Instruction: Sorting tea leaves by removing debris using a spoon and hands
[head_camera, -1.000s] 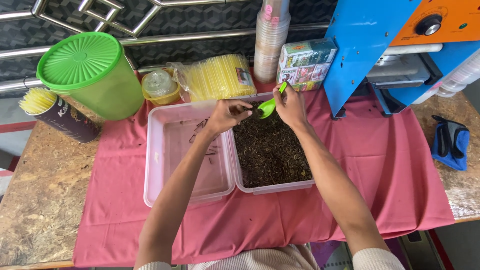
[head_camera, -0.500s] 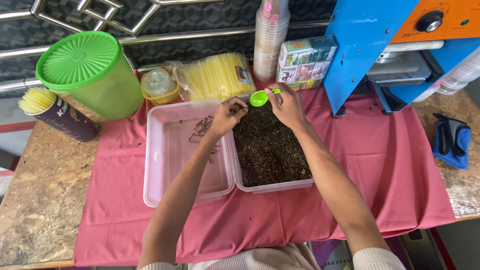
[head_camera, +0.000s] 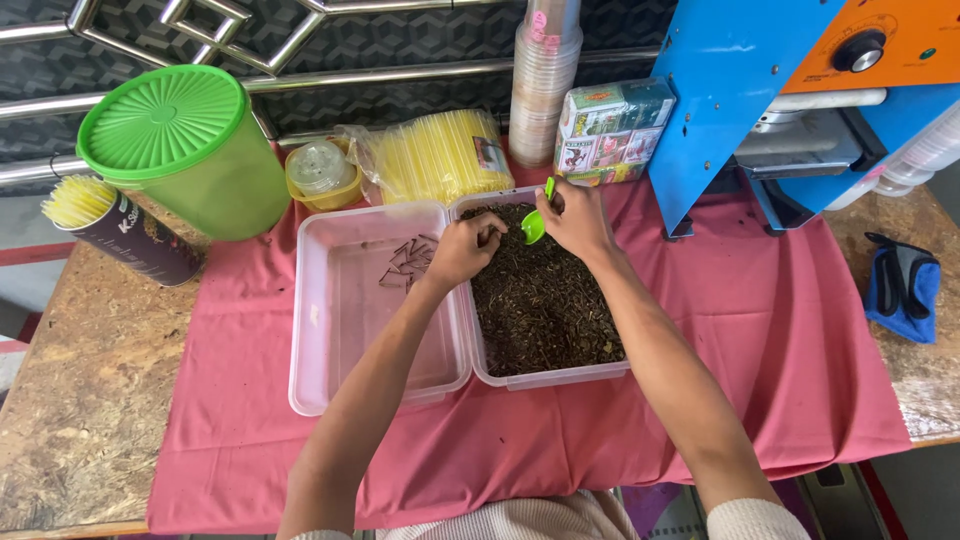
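Green plastic is what your right hand has closed on: a small scoop, pinched by its handle near the upper centre of the frame. Its long axis runs steeply up and down the picture, handle toward the top, bowl at the lower end and touching the dark loose tea. Your left hand is curled, fingertips bunched just left of the bowl; whether it holds any of the leaves you cannot tell.

That tea fills the right-hand clear tub almost to its walls. Touching it on the left is the shallow clear lid tray, holding only a few small clear bits near its upper right corner. Both sit on the pink cloth.

Toward the upper left stands a big green lidded bucket, and below it a dark can lies tilted with yellow straws packed inside. A small yellow pot with a clear lid sits beside a bag of yellow straws. Stacked clear cups rise at the top centre, a printed carton just right of them, and a blue and orange machine fills the upper right.
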